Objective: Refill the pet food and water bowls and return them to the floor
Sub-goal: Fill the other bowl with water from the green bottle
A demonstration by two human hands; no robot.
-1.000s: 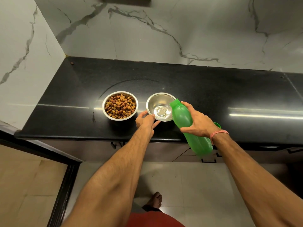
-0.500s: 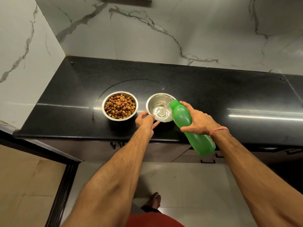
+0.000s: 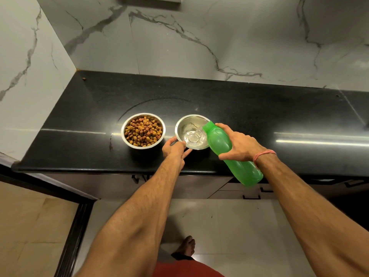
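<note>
Two steel bowls stand side by side on the black counter (image 3: 259, 108). The left food bowl (image 3: 143, 130) is full of brown kibble. In the right water bowl (image 3: 189, 129) a pool of water is gathering. My right hand (image 3: 237, 144) grips a green bottle (image 3: 229, 152), tilted with its mouth over the bowl's right rim, and water streams from it. My left hand (image 3: 174, 148) holds the water bowl's near rim between thumb and fingers.
White marble walls close the counter at the back and left. A small crumb (image 3: 84, 78) lies in the far left corner. Cabinet handles (image 3: 251, 196) run under the counter edge. My bare foot (image 3: 186, 246) stands on the pale tiled floor.
The bottle's base has risen and its mouth has dipped further over the bowl. The water in the bowl has grown. My left hand has stayed on the rim.
</note>
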